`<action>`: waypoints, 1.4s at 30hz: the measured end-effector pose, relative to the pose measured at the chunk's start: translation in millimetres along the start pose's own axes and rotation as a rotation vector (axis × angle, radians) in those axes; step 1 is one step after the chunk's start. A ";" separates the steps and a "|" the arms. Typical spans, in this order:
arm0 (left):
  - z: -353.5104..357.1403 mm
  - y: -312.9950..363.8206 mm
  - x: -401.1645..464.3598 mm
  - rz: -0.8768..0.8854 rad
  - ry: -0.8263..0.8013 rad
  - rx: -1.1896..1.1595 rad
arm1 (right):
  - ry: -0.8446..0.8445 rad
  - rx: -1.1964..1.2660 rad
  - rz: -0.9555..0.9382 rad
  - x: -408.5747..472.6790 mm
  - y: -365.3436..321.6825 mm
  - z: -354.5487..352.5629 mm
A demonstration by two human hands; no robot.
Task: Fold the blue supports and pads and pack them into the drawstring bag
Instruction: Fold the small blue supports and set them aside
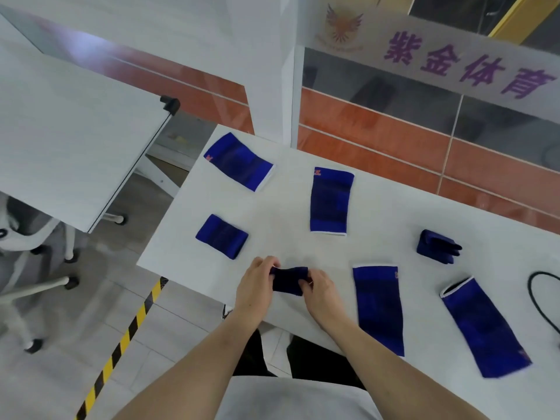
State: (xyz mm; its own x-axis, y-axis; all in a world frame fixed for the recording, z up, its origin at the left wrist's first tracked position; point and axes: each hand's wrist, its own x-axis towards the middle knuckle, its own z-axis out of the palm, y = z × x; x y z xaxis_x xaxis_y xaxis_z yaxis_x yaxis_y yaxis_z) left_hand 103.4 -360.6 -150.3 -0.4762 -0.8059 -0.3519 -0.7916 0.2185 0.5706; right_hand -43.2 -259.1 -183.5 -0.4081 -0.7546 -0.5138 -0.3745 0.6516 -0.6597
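From the head camera, the left hand (256, 286) and the right hand (319, 291) hold one small dark blue pad (289, 280) between them, just above the near edge of the white table (288, 213). Each grip is closed on one end of the pad, thumbs on top, fingers curled under. Both arms reach forward from below, with the wrists bent a little toward each other.

What could go wrong? The pad is soft and stretchy. If one grip lets go too soon, I think the fold may spring open. The hands are close to the table edge, so a dropped pad could fall to the floor.

The other blue pieces lie flat and apart on the table. One support (239, 162) is at the far left, a short one (222, 236) sits nearer, and a tall one (331, 201) is in the middle. Two long ones (378, 307) (485, 328) lie on the right. A folded bundle (438, 247) sits past them.

A black cord (542, 304) loops at the right edge. It may belong to the drawstring bag, but I cannot see the bag itself.
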 end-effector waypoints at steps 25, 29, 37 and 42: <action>-138.7 -140.9 141.9 -0.003 -0.115 -0.173 | 0.403 0.359 0.397 76.8 -172.6 144.6; -135.4 -142.6 141.7 -0.040 -0.112 -0.106 | 0.427 0.306 0.410 80.0 -174.2 144.3; -133.9 -145.3 135.2 -0.208 -0.159 -0.124 | 0.423 0.317 0.455 78.8 -180.4 146.2; -131.0 -144.7 129.3 -0.273 -0.208 -0.268 | 0.440 0.380 0.466 78.6 -181.1 143.1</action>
State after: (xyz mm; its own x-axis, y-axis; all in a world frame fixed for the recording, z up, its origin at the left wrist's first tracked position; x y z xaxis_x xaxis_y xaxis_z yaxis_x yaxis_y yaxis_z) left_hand 206.5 -568.4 -181.2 -0.3519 -0.6799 -0.6433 -0.7850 -0.1600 0.5985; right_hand 111.7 -447.4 -182.9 -0.7799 -0.2544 -0.5718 0.1996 0.7648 -0.6125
